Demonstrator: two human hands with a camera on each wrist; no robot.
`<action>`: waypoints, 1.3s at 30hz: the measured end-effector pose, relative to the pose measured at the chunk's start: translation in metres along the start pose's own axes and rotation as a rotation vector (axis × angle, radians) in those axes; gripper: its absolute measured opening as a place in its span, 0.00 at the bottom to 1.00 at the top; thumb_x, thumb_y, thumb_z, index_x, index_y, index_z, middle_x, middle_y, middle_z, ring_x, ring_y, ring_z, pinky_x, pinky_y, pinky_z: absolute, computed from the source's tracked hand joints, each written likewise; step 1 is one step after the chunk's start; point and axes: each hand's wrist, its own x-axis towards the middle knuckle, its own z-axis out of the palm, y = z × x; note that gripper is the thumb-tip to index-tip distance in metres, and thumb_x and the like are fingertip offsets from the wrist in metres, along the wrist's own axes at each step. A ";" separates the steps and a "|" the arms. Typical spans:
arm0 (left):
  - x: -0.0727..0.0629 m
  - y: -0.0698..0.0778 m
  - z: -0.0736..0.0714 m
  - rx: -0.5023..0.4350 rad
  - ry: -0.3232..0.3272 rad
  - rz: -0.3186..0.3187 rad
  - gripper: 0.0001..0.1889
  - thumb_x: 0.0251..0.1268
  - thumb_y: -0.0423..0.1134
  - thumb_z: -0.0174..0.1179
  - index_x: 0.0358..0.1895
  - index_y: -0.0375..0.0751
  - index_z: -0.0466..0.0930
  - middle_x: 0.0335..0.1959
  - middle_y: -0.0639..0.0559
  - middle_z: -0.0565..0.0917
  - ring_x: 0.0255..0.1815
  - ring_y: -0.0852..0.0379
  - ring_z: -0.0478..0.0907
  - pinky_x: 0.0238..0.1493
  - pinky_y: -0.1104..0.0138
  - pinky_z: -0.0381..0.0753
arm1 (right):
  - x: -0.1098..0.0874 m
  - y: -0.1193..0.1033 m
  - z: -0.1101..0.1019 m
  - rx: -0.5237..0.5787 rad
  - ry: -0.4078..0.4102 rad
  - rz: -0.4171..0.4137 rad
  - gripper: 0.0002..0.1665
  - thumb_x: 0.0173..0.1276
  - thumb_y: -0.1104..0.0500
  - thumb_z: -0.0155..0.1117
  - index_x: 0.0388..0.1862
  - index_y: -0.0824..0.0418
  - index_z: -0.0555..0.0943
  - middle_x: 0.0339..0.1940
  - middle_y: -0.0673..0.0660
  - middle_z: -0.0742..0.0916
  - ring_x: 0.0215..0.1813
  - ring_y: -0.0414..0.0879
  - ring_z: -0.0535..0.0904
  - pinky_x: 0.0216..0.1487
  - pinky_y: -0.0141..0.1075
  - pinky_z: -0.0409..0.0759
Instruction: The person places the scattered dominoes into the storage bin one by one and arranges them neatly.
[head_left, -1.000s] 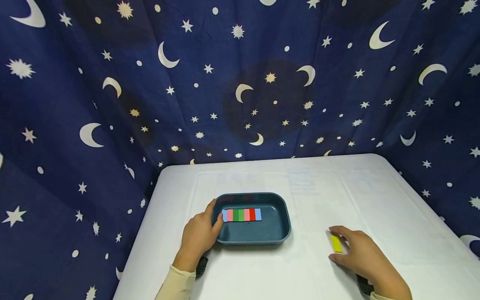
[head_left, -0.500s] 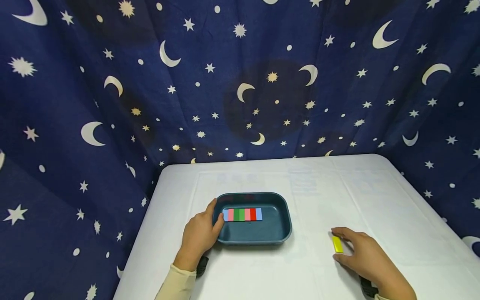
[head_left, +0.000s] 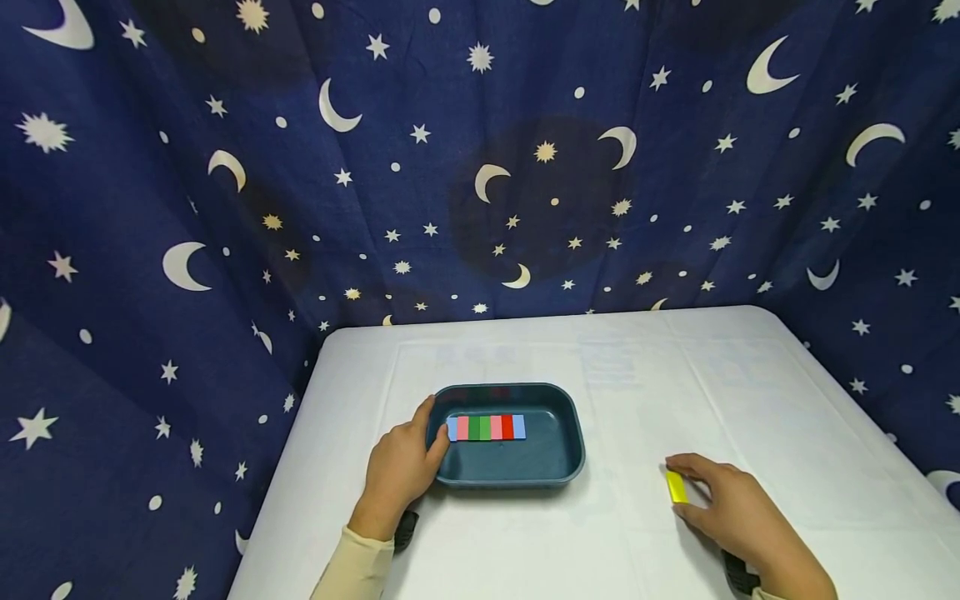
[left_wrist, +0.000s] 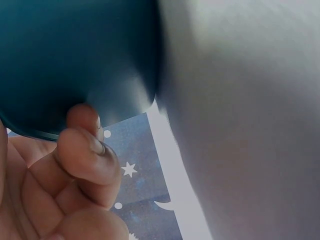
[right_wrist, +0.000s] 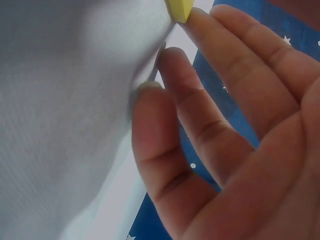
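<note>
In the head view, my left hand (head_left: 401,468) grips the left side of a dark teal rectangular tray (head_left: 517,463), its thumb over the rim. The left wrist view shows curled fingers (left_wrist: 82,155) against the tray's outer wall (left_wrist: 65,55). Inside the tray lies a row of small coloured blocks (head_left: 486,428): light blue, pink, green and red ones, side by side. Well to the right of the tray, my right hand (head_left: 731,500) pinches a yellow block (head_left: 677,487) by its two ends, between thumb and fingers. The right wrist view catches only one end of that block (right_wrist: 181,9).
A white cloth covers the table (head_left: 622,542). Dark blue curtains (head_left: 450,167) with moons and stars hang behind it and at both sides. Bare cloth lies between the tray and my right hand.
My right hand's thumb and fingers have closed in on the ends of the yellow block. The left hand and the tray hold still; the head view has shifted slightly.
</note>
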 end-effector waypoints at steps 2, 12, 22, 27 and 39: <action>0.000 0.000 0.000 -0.003 0.001 0.000 0.31 0.77 0.55 0.60 0.76 0.43 0.74 0.29 0.42 0.88 0.22 0.51 0.82 0.23 0.56 0.79 | 0.000 0.000 0.000 0.002 0.003 -0.005 0.37 0.52 0.55 0.86 0.63 0.56 0.84 0.53 0.56 0.91 0.60 0.71 0.81 0.58 0.69 0.72; 0.000 0.000 0.000 -0.009 0.003 -0.003 0.31 0.76 0.54 0.61 0.76 0.42 0.74 0.30 0.41 0.88 0.23 0.51 0.84 0.24 0.55 0.80 | 0.002 -0.001 0.000 0.004 -0.001 0.008 0.36 0.53 0.57 0.86 0.62 0.57 0.85 0.53 0.58 0.91 0.62 0.72 0.80 0.59 0.70 0.71; -0.001 0.000 0.000 -0.015 -0.003 -0.011 0.32 0.76 0.54 0.61 0.76 0.43 0.74 0.30 0.41 0.88 0.23 0.50 0.84 0.24 0.55 0.80 | 0.003 -0.002 -0.001 -0.002 -0.007 0.020 0.36 0.52 0.58 0.86 0.62 0.57 0.85 0.54 0.59 0.90 0.63 0.73 0.79 0.59 0.70 0.71; -0.001 -0.001 0.001 -0.010 0.000 -0.002 0.32 0.77 0.55 0.60 0.76 0.42 0.74 0.30 0.42 0.88 0.23 0.50 0.84 0.23 0.55 0.79 | 0.004 -0.002 -0.001 -0.004 -0.025 0.034 0.36 0.53 0.57 0.86 0.62 0.58 0.84 0.56 0.60 0.90 0.63 0.73 0.79 0.59 0.70 0.71; -0.001 -0.002 0.001 0.001 0.004 0.002 0.32 0.77 0.56 0.59 0.76 0.43 0.74 0.29 0.43 0.88 0.23 0.50 0.83 0.22 0.56 0.79 | 0.006 -0.002 -0.003 -0.008 -0.019 -0.003 0.35 0.53 0.56 0.85 0.61 0.58 0.85 0.54 0.60 0.90 0.61 0.72 0.81 0.58 0.69 0.73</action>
